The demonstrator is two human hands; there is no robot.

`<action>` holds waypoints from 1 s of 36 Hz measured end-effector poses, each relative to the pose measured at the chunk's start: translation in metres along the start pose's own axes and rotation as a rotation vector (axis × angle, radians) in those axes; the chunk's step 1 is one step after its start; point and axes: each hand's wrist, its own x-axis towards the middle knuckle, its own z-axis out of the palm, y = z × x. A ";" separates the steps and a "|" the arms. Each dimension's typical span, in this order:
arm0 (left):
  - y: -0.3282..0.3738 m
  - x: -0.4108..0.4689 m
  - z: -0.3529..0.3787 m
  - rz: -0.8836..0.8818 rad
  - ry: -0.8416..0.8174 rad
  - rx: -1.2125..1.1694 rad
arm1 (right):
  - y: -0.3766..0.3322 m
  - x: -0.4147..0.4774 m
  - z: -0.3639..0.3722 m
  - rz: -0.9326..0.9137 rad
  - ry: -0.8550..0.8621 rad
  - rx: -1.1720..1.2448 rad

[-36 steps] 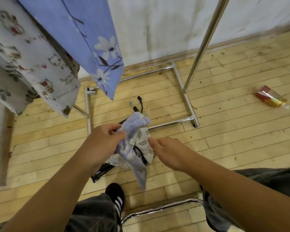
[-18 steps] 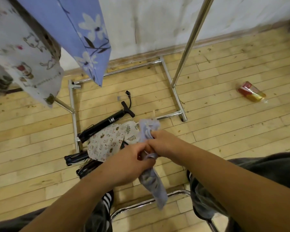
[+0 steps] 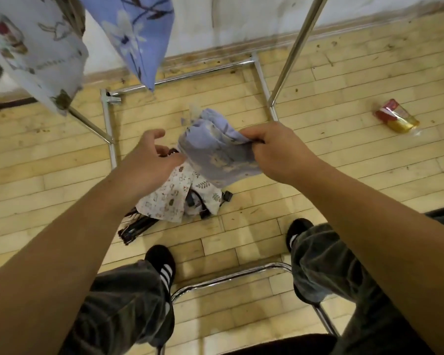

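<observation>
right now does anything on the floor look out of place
Yes: a red and gold wrapper lies loose on the floor at right, and a white patterned cloth sits crumpled over black gear, below the blue cloth the right hand grips.

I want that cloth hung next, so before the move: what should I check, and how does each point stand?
1. Right hand grips the crumpled lavender floral cloth: ok.
2. Left hand holds it too: not ok, fingers open beside its edge.
3. Cloth spread out: not ok, bunched.
4. Floor beneath free: not ok, white printed cloths lie there.
5. Room on the chrome rack rail: cannot tell, rail out of view.
</observation>
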 end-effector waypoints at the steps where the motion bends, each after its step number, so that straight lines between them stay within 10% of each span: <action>1: -0.002 0.002 -0.002 -0.005 0.016 -0.009 | 0.001 0.000 0.000 -0.018 0.006 0.000; 21: -0.006 0.000 0.004 0.055 -0.298 -0.204 | -0.015 -0.003 0.002 -0.253 -0.091 0.395; 36: 0.004 -0.004 0.009 0.291 -0.009 0.006 | 0.008 -0.001 0.006 0.151 -0.148 -0.203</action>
